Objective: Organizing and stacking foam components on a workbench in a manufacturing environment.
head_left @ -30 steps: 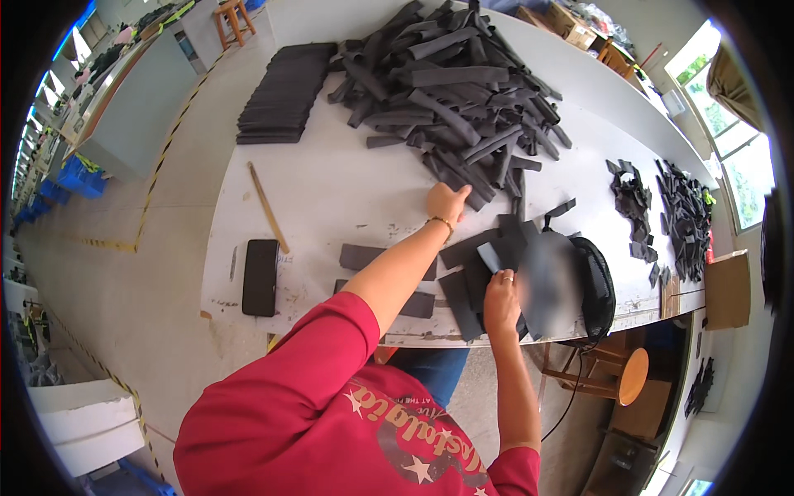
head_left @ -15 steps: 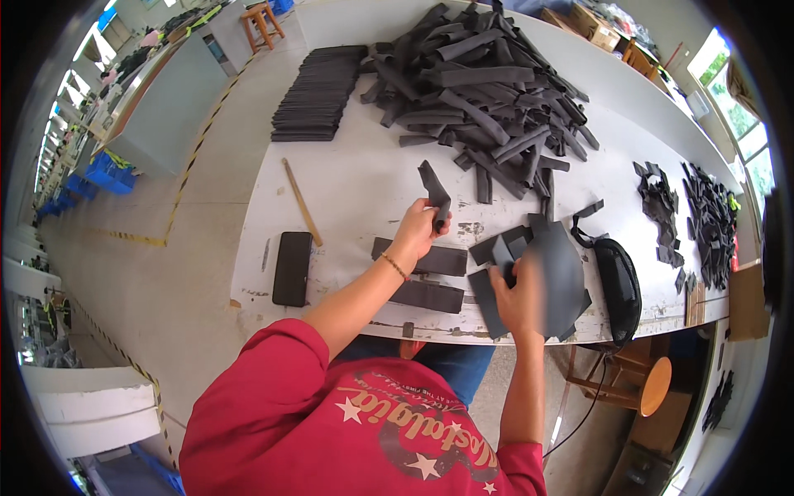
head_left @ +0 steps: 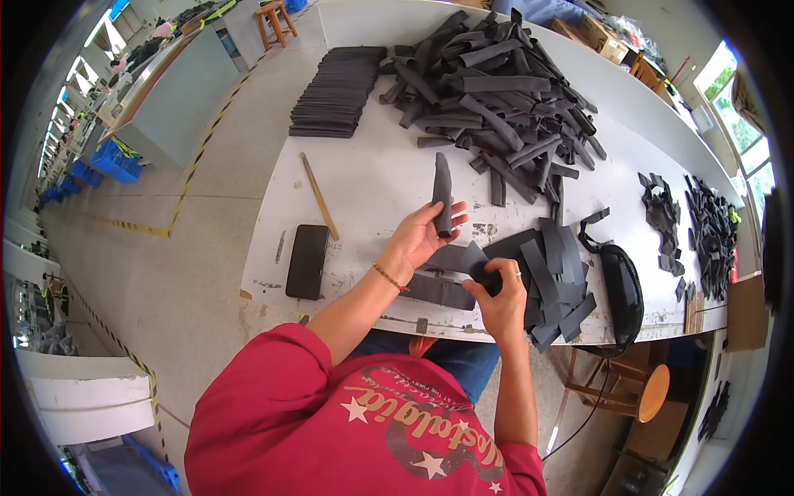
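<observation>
A dark rolled strip (head_left: 442, 194) is held upright by the left hand (head_left: 416, 239), its lower end pinched in the grip between thumb and fingers. One second ago this hand was placed at the heap (head_left: 504, 107), now seen at one o'clock from it; half a second ago the strip was carried in a bent shape, and it has since been straightened. At four o'clock from the left hand, a flat dark piece (head_left: 477, 263) is pinched by the grip of the right hand (head_left: 506, 306), which has been drawn away from the fanned pieces (head_left: 569, 269) at its two o'clock; these are now left uncovered. Beneath the hands, two flat strips (head_left: 438, 290) are partly hidden on the desk (head_left: 380, 178). The neat stack (head_left: 337, 93) at eleven o'clock and the phone (head_left: 307, 262) at nine are left undisturbed.
</observation>
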Demonstrator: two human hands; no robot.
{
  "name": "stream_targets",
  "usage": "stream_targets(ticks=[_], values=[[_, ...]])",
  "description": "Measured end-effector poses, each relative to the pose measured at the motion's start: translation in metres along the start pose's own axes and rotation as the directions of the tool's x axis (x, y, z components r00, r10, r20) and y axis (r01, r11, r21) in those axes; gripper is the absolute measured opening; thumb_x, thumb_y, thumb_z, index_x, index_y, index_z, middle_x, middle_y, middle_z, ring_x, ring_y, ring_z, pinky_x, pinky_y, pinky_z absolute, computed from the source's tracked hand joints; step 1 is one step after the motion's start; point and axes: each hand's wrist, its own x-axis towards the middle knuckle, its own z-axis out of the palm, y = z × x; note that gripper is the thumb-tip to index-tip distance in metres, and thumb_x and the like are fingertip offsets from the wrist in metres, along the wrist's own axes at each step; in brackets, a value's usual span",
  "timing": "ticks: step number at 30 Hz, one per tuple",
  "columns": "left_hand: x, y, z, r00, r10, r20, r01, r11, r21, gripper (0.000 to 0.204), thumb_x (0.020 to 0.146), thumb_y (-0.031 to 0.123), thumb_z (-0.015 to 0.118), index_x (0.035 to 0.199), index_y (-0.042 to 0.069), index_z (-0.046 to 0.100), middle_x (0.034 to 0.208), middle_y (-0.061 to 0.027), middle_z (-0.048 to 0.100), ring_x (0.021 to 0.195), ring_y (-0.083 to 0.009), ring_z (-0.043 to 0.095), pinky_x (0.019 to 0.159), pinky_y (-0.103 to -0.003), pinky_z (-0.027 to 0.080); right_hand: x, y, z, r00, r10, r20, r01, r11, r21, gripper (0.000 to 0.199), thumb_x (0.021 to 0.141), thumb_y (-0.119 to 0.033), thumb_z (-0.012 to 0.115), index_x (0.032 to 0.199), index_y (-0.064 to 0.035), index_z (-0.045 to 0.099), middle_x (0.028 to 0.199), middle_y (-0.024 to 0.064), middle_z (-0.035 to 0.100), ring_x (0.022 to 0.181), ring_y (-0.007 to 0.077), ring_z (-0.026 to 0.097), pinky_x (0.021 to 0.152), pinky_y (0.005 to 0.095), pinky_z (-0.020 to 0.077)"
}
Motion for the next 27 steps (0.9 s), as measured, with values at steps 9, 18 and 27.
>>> stream_targets(ticks=[9, 18, 27], values=[[0.003, -0.007, -0.014, 1.0, -0.003, -0.001, 0.003, 0.998, 0.069, 0.018, 0.096, 0.013, 0.057, 0.109, 0.0, 0.059, 0.1, -0.012, 0.066, 0.091, -0.023, 0.068, 0.076, -0.033, 0.059, -0.003, 0.001, -0.004, 0.995, 0.016, -0.098, -0.01, 0.998, 0.055, 0.055, 0.062, -0.008, 0.084, 0.114, -0.0023, 0.065, 0.105, 0.0121, 0.057, 0.096, 0.0269, 0.058, 0.084, 0.0332, 0.0472], [0.0, -0.009, -0.009, 1.0, -0.001, 0.023, -0.001, 0.996, 0.089, 0.021, 0.097, 0.008, 0.051, 0.113, -0.006, 0.056, 0.108, -0.0179, 0.065, 0.099, -0.0306, 0.067, 0.083, -0.041, 0.06, -0.003, 0.0, -0.008, 0.996, 0.071, -0.058, -0.069, 0.997, 0.048, 0.056, 0.061, -0.008, 0.084, 0.114, -0.0017, 0.067, 0.099, 0.0101, 0.056, 0.091, 0.0238, 0.057, 0.082, 0.0321, 0.0466], [-0.005, -0.007, -0.004, 0.999, -0.001, 0.037, -0.001, 0.997, 0.076, 0.024, 0.098, 0.007, 0.05, 0.115, -0.008, 0.054, 0.114, -0.0206, 0.062, 0.104, -0.0326, 0.064, 0.088, -0.045, 0.058, -0.002, -0.004, -0.008, 0.983, 0.125, -0.131, -0.113, 0.989, 0.095, 0.046, 0.061, -0.005, 0.084, 0.105, -0.0023, 0.072, 0.088, 0.0051, 0.055, 0.082, 0.0176, 0.053, 0.077, 0.0274, 0.0444]])
